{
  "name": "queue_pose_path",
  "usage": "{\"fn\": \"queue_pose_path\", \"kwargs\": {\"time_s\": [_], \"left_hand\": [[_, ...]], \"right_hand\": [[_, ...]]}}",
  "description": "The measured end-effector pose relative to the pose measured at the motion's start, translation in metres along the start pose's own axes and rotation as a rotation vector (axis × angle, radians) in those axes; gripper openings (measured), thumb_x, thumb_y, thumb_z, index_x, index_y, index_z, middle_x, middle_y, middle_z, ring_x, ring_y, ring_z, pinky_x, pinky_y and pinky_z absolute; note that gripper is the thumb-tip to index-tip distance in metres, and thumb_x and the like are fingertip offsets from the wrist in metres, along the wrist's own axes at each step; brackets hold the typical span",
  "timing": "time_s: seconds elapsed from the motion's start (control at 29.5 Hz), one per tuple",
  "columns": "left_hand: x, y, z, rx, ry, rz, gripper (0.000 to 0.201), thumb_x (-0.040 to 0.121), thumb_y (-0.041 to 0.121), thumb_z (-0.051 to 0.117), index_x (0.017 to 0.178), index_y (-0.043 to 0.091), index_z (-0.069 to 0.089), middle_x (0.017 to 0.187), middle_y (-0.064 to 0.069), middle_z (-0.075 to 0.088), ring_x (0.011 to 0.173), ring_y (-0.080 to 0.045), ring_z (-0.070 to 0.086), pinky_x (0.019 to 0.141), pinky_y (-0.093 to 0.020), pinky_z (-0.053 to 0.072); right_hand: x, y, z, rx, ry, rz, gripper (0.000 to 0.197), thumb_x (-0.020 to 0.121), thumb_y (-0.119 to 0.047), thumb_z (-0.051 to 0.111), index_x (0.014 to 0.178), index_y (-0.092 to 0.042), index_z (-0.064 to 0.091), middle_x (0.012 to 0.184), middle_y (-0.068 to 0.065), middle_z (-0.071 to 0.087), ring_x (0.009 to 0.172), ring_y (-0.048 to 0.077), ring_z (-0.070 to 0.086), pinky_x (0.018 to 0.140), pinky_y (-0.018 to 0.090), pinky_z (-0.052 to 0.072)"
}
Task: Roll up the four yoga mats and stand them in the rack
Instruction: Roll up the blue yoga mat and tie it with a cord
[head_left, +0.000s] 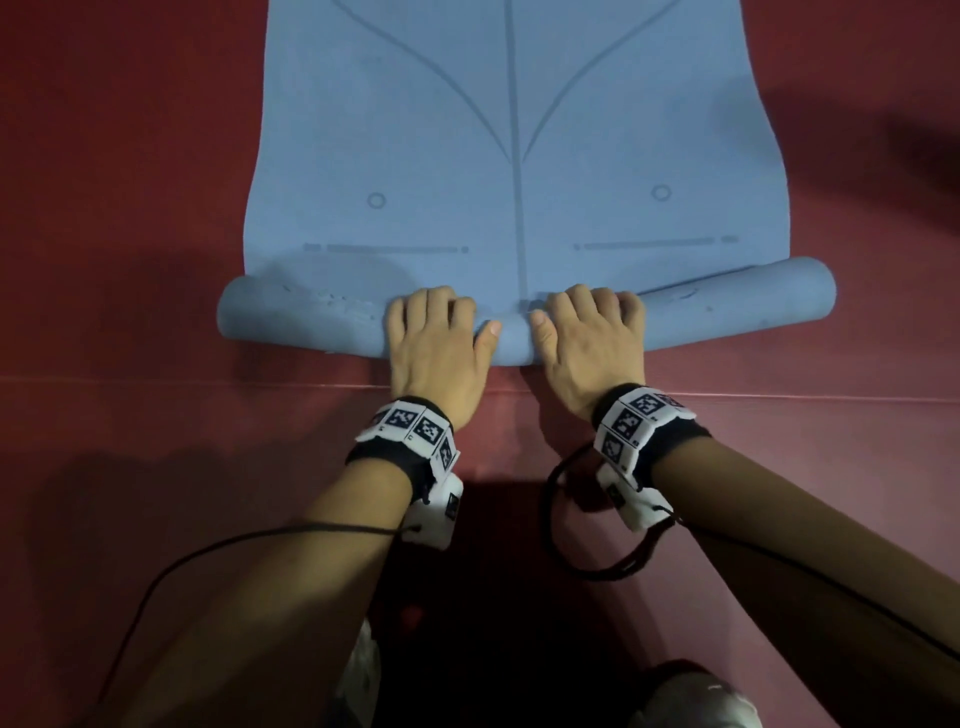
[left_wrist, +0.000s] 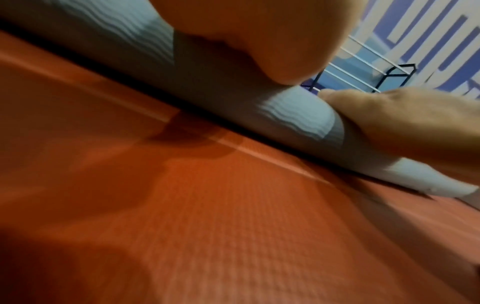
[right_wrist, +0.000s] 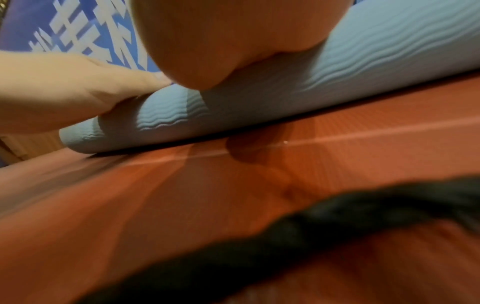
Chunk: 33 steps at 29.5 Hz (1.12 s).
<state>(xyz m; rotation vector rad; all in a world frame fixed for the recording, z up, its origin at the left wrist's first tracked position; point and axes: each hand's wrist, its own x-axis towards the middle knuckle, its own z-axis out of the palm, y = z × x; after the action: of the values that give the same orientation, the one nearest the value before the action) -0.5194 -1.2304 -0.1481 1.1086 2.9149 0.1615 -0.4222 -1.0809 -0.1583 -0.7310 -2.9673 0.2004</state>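
The left hand (head_left: 436, 343) lies palm down on top of a rolled tube of blue yoga mat (head_left: 519, 156), its fingers curled over the far side of the roll and its thumb lying along the top. The right hand (head_left: 587, 343) sits just beside it in the same hold, the two thumbs nearly meeting at the roll's middle. Both hands grip the roll (head_left: 311, 322) near its centre, leaving its two ends free.

The roll is still thin, only a short length wound up. It lies across the near end of the mat, and the rest of the mat stretches flat away from the person over a red floor (head_left: 104, 208). The right end of the roll sits slightly farther forward than the left, so the tube looks a little skewed.

To roll well from here, the hands would probably do better spread wider apart, pressing down evenly and pushing forward together, keeping the roll tight and its ends lined up with the mat's edges.

In the left wrist view a dark-framed rack (left_wrist: 389, 76) with pale bars stands well beyond the hands. No other mats are in view.
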Motion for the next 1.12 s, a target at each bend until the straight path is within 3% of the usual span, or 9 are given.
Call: {"fn": "queue_pose_path", "kwargs": {"time_s": [0.14,0.27,0.34,0.44,0.61,0.71,0.81,0.95,1.12], "left_hand": [[0.021,0.004,0.005,0.060,0.036,-0.046,0.040,0.101,0.038,0.033,0.089,0.015,0.063,0.088,-0.007,0.062,0.087,-0.030,0.055,0.085,-0.045,0.036],[0.046,0.010,0.006,0.099,-0.034,-0.124,0.039,0.096,0.028,0.034,0.078,0.013,0.065,0.076,-0.007,0.067,0.079,-0.032,0.060,0.079,-0.042,0.041],[0.050,0.015,0.005,0.105,-0.106,-0.173,0.039,0.095,0.027,0.033,0.079,0.013,0.066,0.077,-0.008,0.069,0.082,-0.031,0.060,0.081,-0.042,0.042],[0.045,0.015,0.005,0.090,0.025,-0.175,0.037,0.097,0.030,0.036,0.081,0.012,0.065,0.080,-0.009,0.064,0.084,-0.032,0.058,0.082,-0.044,0.042],[0.025,0.013,0.010,0.081,0.084,-0.052,0.042,0.102,0.039,0.030,0.104,0.011,0.062,0.104,-0.010,0.059,0.102,-0.032,0.051,0.107,-0.050,0.032],[0.037,0.009,0.012,0.084,0.111,-0.045,0.044,0.102,0.039,0.031,0.095,0.011,0.064,0.094,-0.009,0.062,0.093,-0.032,0.053,0.098,-0.048,0.036],[0.063,0.010,0.010,0.076,0.093,-0.069,0.045,0.101,0.033,0.030,0.083,0.014,0.067,0.083,-0.007,0.066,0.084,-0.032,0.057,0.086,-0.045,0.036],[0.078,0.011,0.008,0.073,-0.018,-0.081,0.048,0.100,0.030,0.027,0.082,0.016,0.069,0.084,-0.005,0.069,0.084,-0.031,0.060,0.085,-0.044,0.037],[0.059,0.005,0.014,-0.012,0.211,-0.045,0.032,0.101,0.037,0.038,0.099,0.016,0.063,0.098,-0.005,0.062,0.095,-0.028,0.056,0.093,-0.045,0.037]], "right_hand": [[0.014,-0.001,0.000,-0.022,-0.067,0.041,0.053,0.101,-0.048,0.018,0.109,-0.014,0.058,0.106,0.005,0.057,0.102,0.032,0.052,0.100,0.047,0.029],[0.010,0.002,-0.003,0.003,0.057,0.016,0.044,0.103,-0.044,0.028,0.106,-0.012,0.056,0.107,0.007,0.054,0.104,0.032,0.049,0.100,0.047,0.027],[0.004,0.002,-0.001,0.009,0.075,0.011,0.041,0.104,-0.044,0.030,0.108,-0.012,0.056,0.109,0.006,0.053,0.106,0.032,0.048,0.101,0.046,0.027],[0.008,0.001,0.002,0.012,0.051,0.027,0.038,0.103,-0.042,0.031,0.106,-0.014,0.056,0.107,0.004,0.054,0.105,0.031,0.049,0.101,0.047,0.028],[0.041,-0.004,-0.003,-0.031,0.010,0.076,0.039,0.101,-0.035,0.027,0.091,-0.013,0.058,0.088,0.006,0.060,0.090,0.033,0.054,0.092,0.049,0.032],[0.056,-0.005,-0.004,-0.067,-0.057,0.084,0.039,0.100,-0.032,0.028,0.088,-0.013,0.060,0.087,0.007,0.064,0.089,0.034,0.056,0.089,0.048,0.033],[0.056,-0.003,-0.005,-0.040,0.000,0.089,0.042,0.101,-0.033,0.026,0.087,-0.014,0.061,0.087,0.005,0.063,0.090,0.033,0.056,0.090,0.047,0.033],[0.037,-0.001,0.002,0.019,0.080,0.062,0.040,0.104,-0.039,0.027,0.108,-0.015,0.059,0.108,0.002,0.057,0.110,0.029,0.049,0.111,0.052,0.025],[0.049,-0.003,0.004,0.030,0.061,0.071,0.038,0.102,-0.037,0.025,0.099,-0.016,0.057,0.100,0.000,0.057,0.106,0.028,0.050,0.108,0.050,0.026]]}}
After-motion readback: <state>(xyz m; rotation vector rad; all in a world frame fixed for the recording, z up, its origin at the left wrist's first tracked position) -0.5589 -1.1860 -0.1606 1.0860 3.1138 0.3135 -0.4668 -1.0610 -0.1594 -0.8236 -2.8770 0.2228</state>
